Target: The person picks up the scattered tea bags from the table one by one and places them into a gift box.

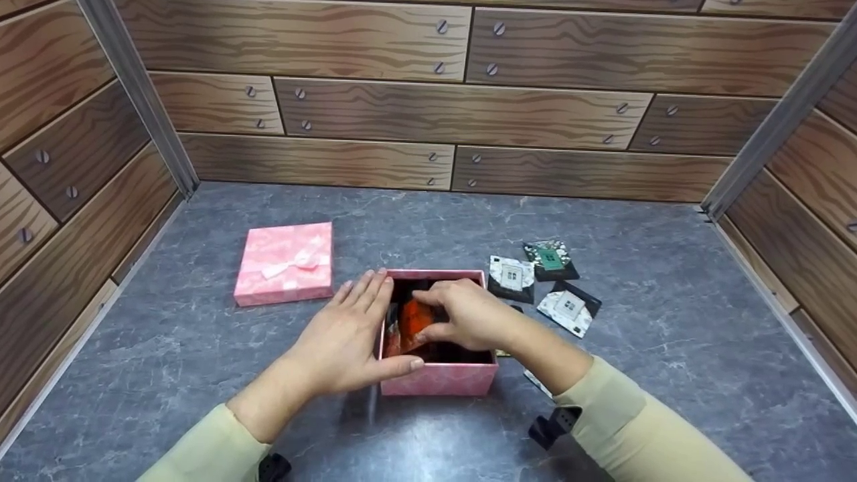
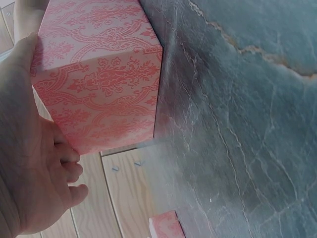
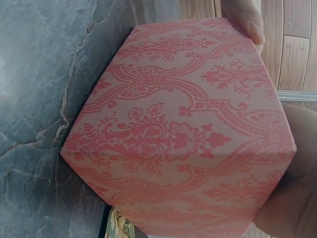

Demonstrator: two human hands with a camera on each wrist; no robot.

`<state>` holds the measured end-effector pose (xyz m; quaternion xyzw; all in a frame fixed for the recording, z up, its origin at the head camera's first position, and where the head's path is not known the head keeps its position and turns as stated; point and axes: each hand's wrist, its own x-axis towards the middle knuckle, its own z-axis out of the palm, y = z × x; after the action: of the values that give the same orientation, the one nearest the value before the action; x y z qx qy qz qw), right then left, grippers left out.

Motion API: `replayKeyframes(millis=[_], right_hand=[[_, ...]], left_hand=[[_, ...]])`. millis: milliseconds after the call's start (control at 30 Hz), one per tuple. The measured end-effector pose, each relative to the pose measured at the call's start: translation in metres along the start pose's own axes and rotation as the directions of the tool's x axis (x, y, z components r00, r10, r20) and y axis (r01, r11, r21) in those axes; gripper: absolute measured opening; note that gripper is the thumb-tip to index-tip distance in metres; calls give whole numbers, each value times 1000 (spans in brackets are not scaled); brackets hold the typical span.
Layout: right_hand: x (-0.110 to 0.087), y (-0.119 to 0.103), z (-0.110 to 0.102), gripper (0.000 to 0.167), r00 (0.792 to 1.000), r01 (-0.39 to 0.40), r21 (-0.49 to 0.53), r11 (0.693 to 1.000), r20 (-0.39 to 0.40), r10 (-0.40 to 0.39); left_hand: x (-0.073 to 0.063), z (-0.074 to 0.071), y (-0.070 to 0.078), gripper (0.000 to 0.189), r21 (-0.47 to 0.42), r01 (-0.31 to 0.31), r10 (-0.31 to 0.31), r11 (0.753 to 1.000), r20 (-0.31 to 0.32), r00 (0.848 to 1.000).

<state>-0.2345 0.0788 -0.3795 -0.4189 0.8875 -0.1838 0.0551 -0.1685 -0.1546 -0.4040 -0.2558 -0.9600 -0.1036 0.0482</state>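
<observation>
A pink patterned box (image 1: pixel 438 380) stands without its lid on the grey marbled table, its inside dark. My left hand (image 1: pixel 345 341) lies along the box's left rim, fingers straight and the thumb over the near edge. Reaching down into the box, my right hand (image 1: pixel 472 314) pinches a shiny orange-red packet (image 1: pixel 416 320) between thumb and fingers. In the left wrist view the left hand (image 2: pixel 37 173) is at the box's upper edge. The right wrist view shows the box's pink walls (image 3: pixel 173 114), which hide most of the right hand.
The pink lid (image 1: pixel 288 261) with a bow lies at the back left. Right of the box are small flat squares: a white-and-black one (image 1: pixel 511 278), a green one (image 1: pixel 550 260) and another white one (image 1: pixel 569 308). Others show partly under the right forearm. Wood-patterned walls (image 1: pixel 375 110) enclose the table.
</observation>
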Motion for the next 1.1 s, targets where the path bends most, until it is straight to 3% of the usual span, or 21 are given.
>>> replayKeyframes(millis=[667,867,1100], right_hand=[[10,-3,3,62,993,-22,-50,999,117,27],[5,-2,-3,60,997,-2,-8,1000,77,3],[-9,1,-24,58,998,-31,71,997,-49,34]], left_hand=[[0,0,1,124,-5,9,-9,1000,6,1000],[0,1,1,124,-8,5,-5,1000,11,1000],[0,1,0,123,-9,5,-5,1000,4,1000]])
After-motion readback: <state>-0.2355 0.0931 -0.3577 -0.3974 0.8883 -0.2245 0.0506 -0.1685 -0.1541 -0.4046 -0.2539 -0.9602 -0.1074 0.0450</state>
